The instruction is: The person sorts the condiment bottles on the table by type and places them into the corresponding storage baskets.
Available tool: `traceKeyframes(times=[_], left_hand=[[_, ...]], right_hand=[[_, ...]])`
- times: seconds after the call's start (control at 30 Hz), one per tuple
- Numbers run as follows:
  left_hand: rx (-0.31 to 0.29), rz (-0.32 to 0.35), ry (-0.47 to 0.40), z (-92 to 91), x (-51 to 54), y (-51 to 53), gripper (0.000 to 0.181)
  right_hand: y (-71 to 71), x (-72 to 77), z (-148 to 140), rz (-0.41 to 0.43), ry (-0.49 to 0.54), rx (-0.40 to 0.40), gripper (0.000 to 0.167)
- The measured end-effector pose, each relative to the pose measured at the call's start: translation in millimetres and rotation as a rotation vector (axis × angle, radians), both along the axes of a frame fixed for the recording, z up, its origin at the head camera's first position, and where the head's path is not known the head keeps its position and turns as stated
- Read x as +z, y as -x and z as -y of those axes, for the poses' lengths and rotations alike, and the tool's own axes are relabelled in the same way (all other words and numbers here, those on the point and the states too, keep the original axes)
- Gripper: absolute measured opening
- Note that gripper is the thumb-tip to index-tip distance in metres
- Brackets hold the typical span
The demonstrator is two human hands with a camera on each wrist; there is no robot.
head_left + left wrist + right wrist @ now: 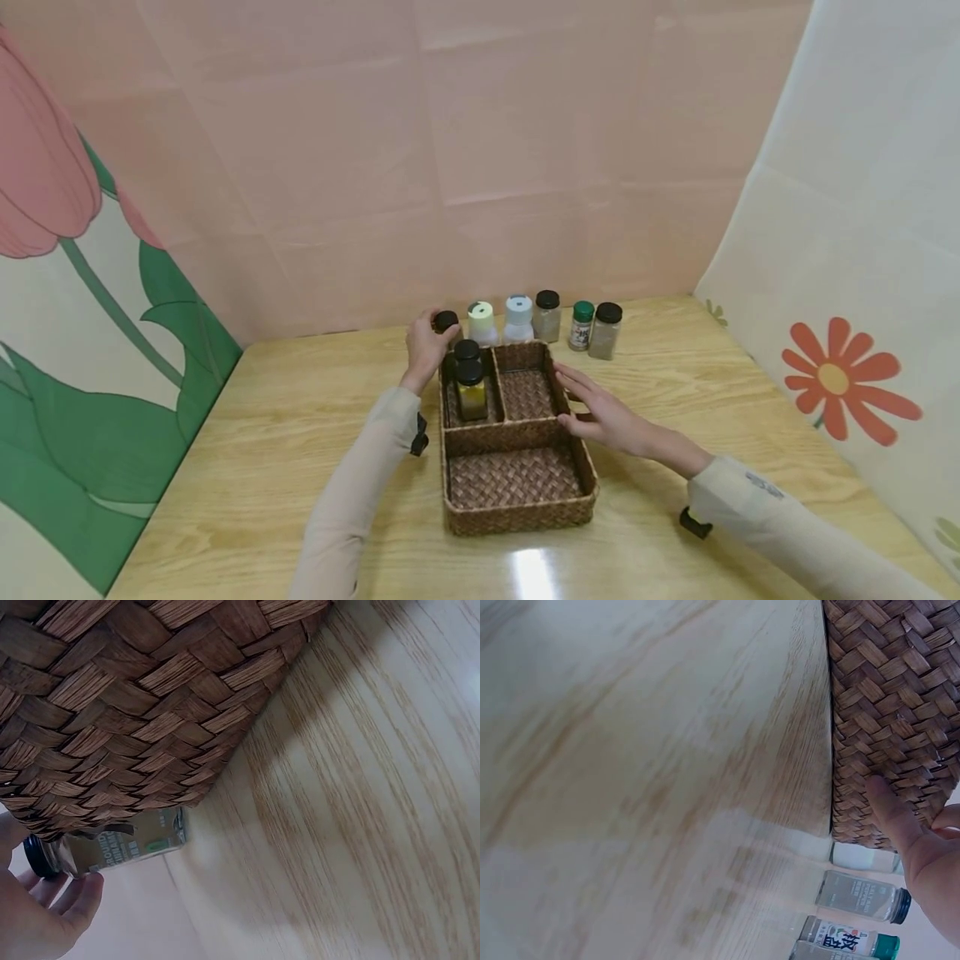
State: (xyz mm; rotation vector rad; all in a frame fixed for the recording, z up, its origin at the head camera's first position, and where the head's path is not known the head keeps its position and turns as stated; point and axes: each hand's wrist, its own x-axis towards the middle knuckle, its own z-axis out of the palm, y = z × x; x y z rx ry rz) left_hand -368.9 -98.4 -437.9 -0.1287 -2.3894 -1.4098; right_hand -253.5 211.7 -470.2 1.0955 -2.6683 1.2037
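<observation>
A brown woven basket [521, 518] with three compartments stands on the table. Two black-capped jars stand in its back left compartment, the nearer jar [472, 400] yellowish inside. Behind the basket's back left corner, my left hand [426, 350] grips a black-capped spice jar [124, 844] near its cap; the jar's base is on the table, and the basket hides part of it. With fingers spread, my right hand [611, 419] touches the basket's right side; one fingertip presses the woven outer wall [892, 712] in the right wrist view.
Behind the basket stand a bottle with a pale yellow cap [482, 321], one with a light blue cap [518, 317] and a black-capped jar [547, 318]. Farther right are a green-capped shaker [581, 327] and another black-capped jar [605, 333]. A pink cloth backdrop [450, 167] closes off the table's far edge.
</observation>
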Motion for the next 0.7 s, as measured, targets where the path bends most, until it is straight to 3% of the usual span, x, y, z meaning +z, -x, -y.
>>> traceKeyframes(times=[0.23, 0.7], left_hand=[[0.003, -0.013, 0.025, -1.3, 2.7, -0.3, 0.046], [-0.021, -0.033, 0.082, 4.2, -0.1, 4.6, 0.044]], right_hand=[[-1.0, 1.1, -0.9, -0.048, -0.003, -0.006, 0.069], [-0.2, -0.6, 0.2, -0.005, 0.016, 0.011, 0.071]])
